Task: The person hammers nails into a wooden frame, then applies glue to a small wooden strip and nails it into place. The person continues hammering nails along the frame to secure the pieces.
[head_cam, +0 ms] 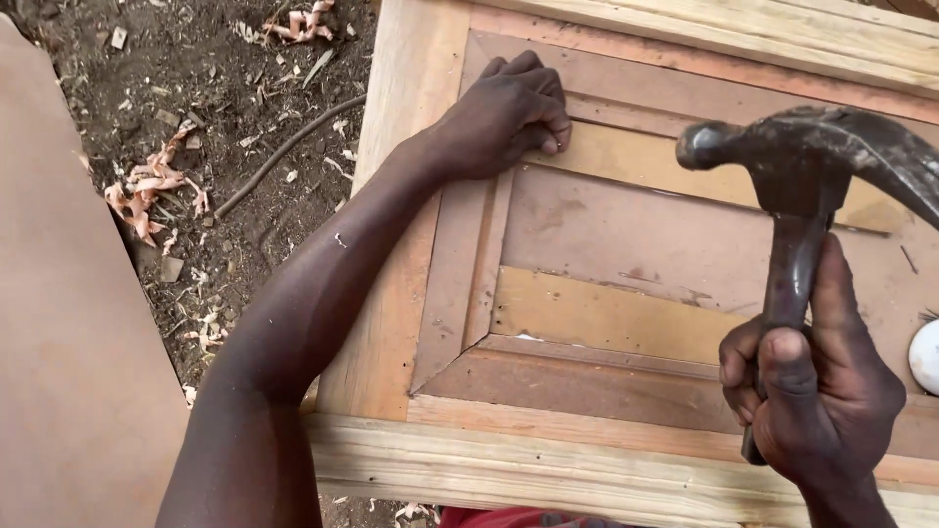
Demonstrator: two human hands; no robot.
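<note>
Apparently my left hand (509,117) pinches a nail I can barely see against the moulding strip (587,112); my right hand (812,391) grips the raised claw hammer (802,166), unstruck.

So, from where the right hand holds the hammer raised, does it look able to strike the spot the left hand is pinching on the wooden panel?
Probably yes. The right hand holds the hammer above the panel with nothing between, though the left hand has its fingertips close to that spot.

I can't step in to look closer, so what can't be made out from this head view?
- Whatever the left hand pinches: hidden by its fingers.
- Dark metal claw hammer: claw cut off by the right edge; lower handle hidden in the right hand.
- White round object: cut off by the right edge.
</note>
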